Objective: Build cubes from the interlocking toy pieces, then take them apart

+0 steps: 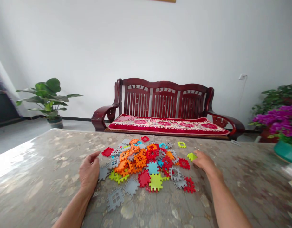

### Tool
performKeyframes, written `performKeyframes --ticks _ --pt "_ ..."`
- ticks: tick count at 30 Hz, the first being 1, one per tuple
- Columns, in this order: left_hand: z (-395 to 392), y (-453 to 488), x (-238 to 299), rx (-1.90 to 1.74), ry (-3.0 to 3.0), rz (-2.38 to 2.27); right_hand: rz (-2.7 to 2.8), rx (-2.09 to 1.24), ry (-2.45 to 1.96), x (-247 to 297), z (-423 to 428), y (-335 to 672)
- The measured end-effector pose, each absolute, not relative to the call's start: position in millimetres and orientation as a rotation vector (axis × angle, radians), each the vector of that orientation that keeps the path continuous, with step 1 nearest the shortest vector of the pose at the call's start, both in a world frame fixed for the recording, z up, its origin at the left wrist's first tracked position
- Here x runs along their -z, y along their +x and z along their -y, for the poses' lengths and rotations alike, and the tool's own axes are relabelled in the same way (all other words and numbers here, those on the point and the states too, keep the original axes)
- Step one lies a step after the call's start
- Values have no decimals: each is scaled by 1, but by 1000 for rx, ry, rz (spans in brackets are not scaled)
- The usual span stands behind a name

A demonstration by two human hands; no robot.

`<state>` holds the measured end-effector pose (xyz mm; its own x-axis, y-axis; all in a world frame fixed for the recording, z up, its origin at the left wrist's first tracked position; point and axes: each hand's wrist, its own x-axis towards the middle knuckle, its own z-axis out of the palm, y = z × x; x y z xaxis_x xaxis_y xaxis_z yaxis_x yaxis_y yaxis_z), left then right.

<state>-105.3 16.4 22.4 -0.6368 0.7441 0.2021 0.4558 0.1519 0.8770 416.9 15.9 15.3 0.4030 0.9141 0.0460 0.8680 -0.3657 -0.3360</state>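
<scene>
A heap of notched plastic building tiles (141, 157) in orange, red, grey, blue and lime lies on the table. My left hand (89, 169) rests at the heap's left side, loosely curved, with a gap between thumb and fingers and nothing seen in it. Close to its fingers is a flat grey tile (103, 173). Right of the heap, my right hand (203, 161) pinches a small lime tile (191, 156) by its edge, at about table height. A lime frame tile (181, 144) lies apart, beyond that hand. Nearest me are a grey window tile (115, 199) and a solid lime tile (156, 182).
The patterned table (41, 177) spans the foreground. Behind it stands a dark red wooden bench (163, 98) with a red floral cushion (169, 124). Purple flowers (279, 118) in a teal pot (287, 151) stand at the right, and a potted plant (49, 98) stands on the floor at left.
</scene>
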Motion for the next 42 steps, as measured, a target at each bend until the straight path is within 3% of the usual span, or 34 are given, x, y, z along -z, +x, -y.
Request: performKeyframes --ticks 6,14,28,42 --pt "-17 -104 -22 -1398 1186 -2162 1424 -145 -2472 -12 -17 414" --pt "-18 -101 -23 -1412 1211 -2155 1158 -106 -2242 -6 -33 400" --pt "-19 -100 -21 -1425 1210 -2083 1169 -134 -2428 -29 -89 377" --pt "-21 -101 -16 -1452 1242 -2072 1238 -131 -2408 -26 -82 371"
